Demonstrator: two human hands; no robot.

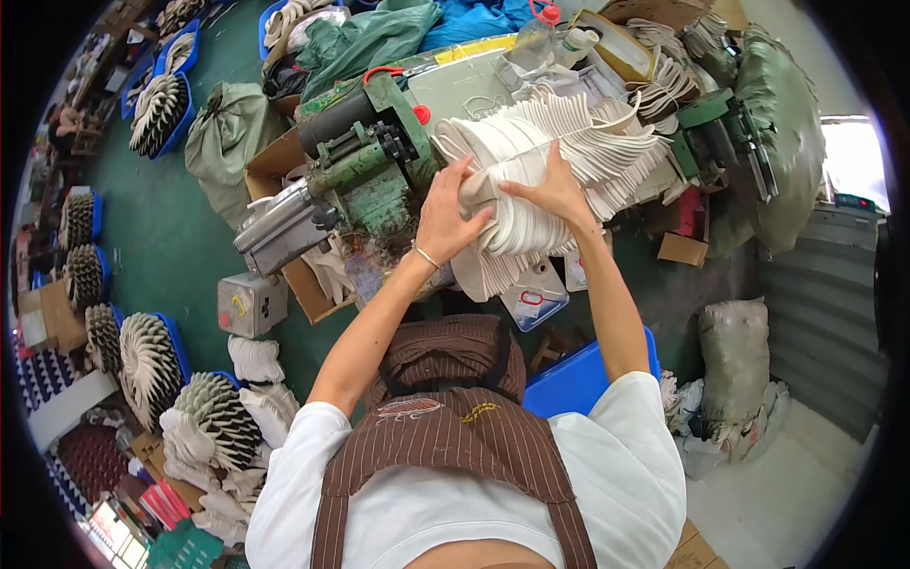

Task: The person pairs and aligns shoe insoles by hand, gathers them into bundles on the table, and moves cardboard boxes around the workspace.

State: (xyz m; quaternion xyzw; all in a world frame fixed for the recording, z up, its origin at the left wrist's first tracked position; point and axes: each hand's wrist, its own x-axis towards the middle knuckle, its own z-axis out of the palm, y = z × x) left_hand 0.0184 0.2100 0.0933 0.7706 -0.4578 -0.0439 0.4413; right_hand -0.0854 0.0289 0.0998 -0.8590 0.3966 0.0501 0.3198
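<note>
A thick bundle of thin white curved pieces, shaped like insoles, lies on the bench in front of me. My left hand grips its left end, fingers up along the side and thumb pointing inward. From the right, my right hand clasps the top of the bundle, thumb and forefinger spread wide across it. Behind and right of my hands, more white pieces stand fanned in a curved row. My palms and the undersides of some fingers are hidden.
Left of the bundle stands a green machine with a metal roller; another green machine is to the right. A blue bin sits by my right arm. Blue tubs with stacked pieces line the left floor.
</note>
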